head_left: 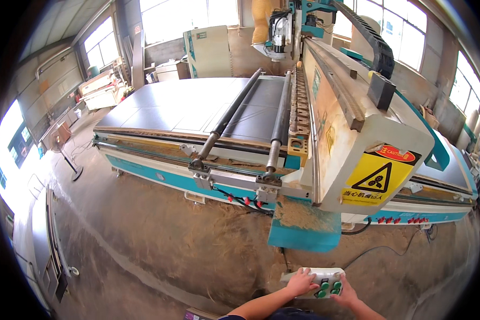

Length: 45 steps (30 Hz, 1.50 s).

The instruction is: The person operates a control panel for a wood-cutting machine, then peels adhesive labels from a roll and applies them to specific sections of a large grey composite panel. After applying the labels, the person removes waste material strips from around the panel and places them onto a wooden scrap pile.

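Near the lower edge of the head view is a white push-button control box (319, 274) with several green buttons on its face. My left hand (301, 284) lies over the left part of the box, fingers curled on its top. Gripping the right end is my right hand (346, 292), close beside the green buttons. Beyond the box stands a large CNC router, whose bed (165, 104) carries dark panels under two long rollers (233, 114). Its wide gantry (357, 154) bears a yellow warning sign, and sawdust covers the teal chute (304, 229) below.
A standing fan (58, 141) is at the far left. Dark panels (45, 240) lean or lie at the near left. Cables (378, 248) run over the dusty floor by the machine's base. The spindle head (277, 40) with an orange hose hangs at the back.
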Each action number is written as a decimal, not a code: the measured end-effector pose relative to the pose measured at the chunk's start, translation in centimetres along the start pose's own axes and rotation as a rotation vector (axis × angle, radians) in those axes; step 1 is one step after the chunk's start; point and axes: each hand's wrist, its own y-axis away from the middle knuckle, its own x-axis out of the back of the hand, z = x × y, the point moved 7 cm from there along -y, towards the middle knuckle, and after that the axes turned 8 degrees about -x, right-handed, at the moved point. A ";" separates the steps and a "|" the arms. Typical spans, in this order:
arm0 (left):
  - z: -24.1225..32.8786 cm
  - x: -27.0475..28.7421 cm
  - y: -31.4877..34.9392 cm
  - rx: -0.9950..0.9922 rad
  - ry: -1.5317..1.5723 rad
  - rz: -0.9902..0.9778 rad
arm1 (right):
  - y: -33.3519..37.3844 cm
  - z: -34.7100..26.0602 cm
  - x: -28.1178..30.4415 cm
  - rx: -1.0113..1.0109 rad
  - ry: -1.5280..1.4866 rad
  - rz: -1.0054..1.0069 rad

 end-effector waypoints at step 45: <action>10.0 5.4 -1.1 0.170 -0.095 -0.180 | 0.9 2.2 0.6 0.062 -0.121 0.103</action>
